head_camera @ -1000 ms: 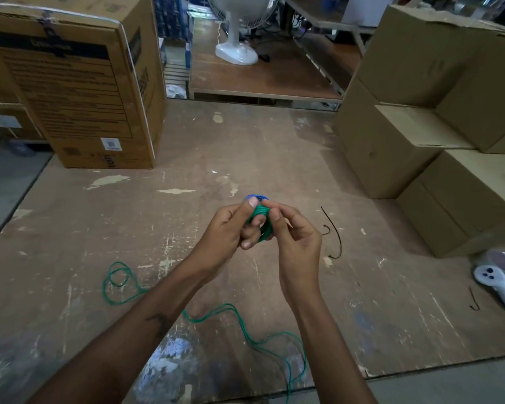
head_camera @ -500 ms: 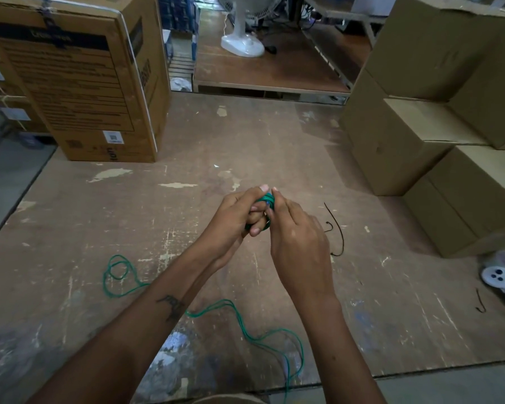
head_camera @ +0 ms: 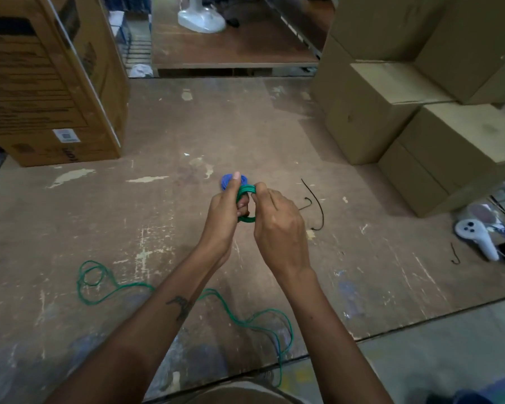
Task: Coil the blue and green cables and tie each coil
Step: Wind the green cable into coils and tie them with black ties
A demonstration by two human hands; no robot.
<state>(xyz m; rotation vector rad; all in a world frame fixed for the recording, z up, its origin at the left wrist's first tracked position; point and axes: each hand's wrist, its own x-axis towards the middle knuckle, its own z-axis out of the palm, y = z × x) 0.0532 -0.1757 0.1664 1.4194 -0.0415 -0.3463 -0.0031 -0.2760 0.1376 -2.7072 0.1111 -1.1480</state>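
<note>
Above the middle of the brown floor board, my left hand (head_camera: 226,212) grips a small coil of green cable (head_camera: 246,190), its fingers passing through the loops. My right hand (head_camera: 277,225) pinches the top of that coil from the right. The loose rest of the green cable (head_camera: 105,293) trails over the board at lower left and bottom centre. A blue coil (head_camera: 226,180) lies on the board just beyond my left fingertips, mostly hidden by them. Thin black ties (head_camera: 315,204) lie to the right of my hands.
A tall printed carton (head_camera: 50,91) stands at far left. Stacked plain cartons (head_camera: 414,112) fill the right side. A white handheld controller (head_camera: 478,236) and another black tie (head_camera: 454,255) lie at right. A white fan base (head_camera: 200,20) stands on the raised platform behind.
The view has tilted and my hands have shifted slightly. My right hand has swung round the coil, and more green loops now show between the two hands.
</note>
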